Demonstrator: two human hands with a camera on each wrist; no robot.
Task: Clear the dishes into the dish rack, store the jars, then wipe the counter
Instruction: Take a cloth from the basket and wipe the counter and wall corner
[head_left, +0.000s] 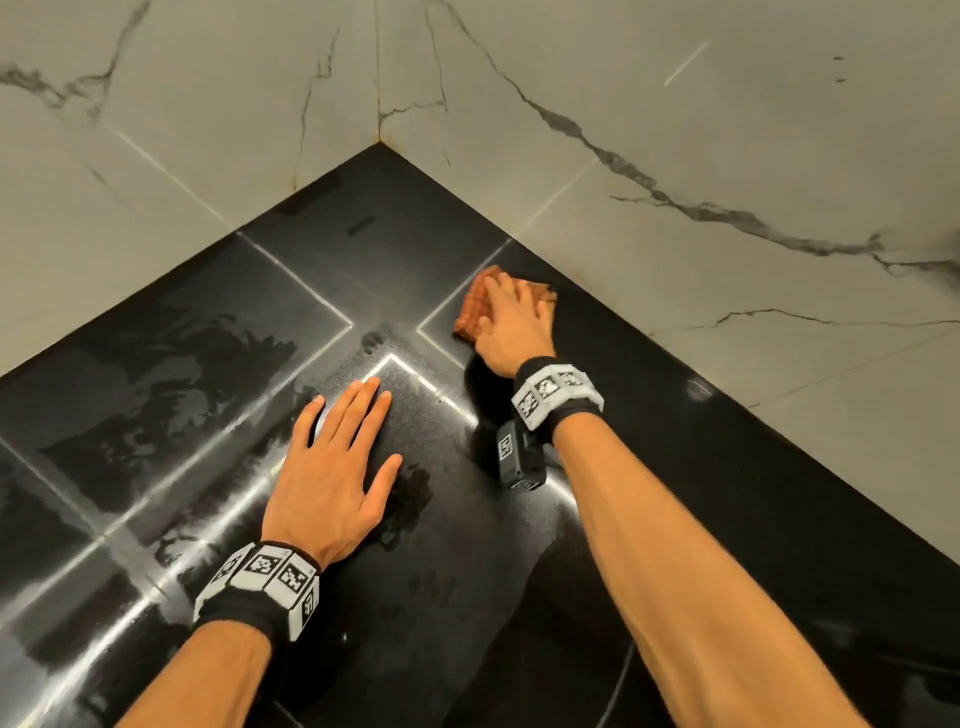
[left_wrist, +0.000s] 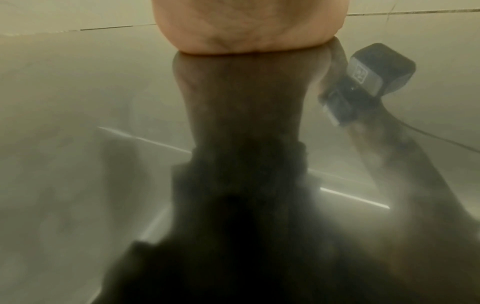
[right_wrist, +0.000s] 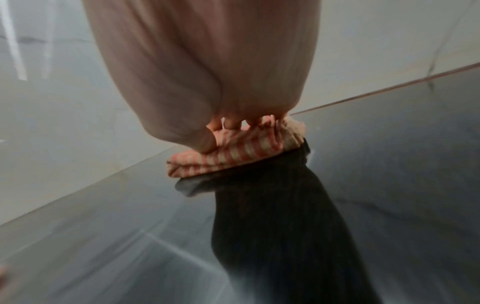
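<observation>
While the left hand is lying flat on the black counter, palm down with fingers straight and holding nothing, the right hand is pressing a folded striped cloth onto the same counter. Landmark is the counter's back corner, where the two marble-look walls are meeting: the cloth is sitting nearer the viewer and to the right of that corner, close to the right-hand wall edge; the left hand is resting further out from the corner, well apart from the cloth. In the right wrist view the fingers are bearing down on top of the cloth, thumb curling onto its near fold, so it's a grasp on the cloth. Wet streaks are showing on the counter left of the corner. Both wrists are wearing marker bands. Left wrist view is hazy, showing only the heel of the hand touching the glossy surface.
</observation>
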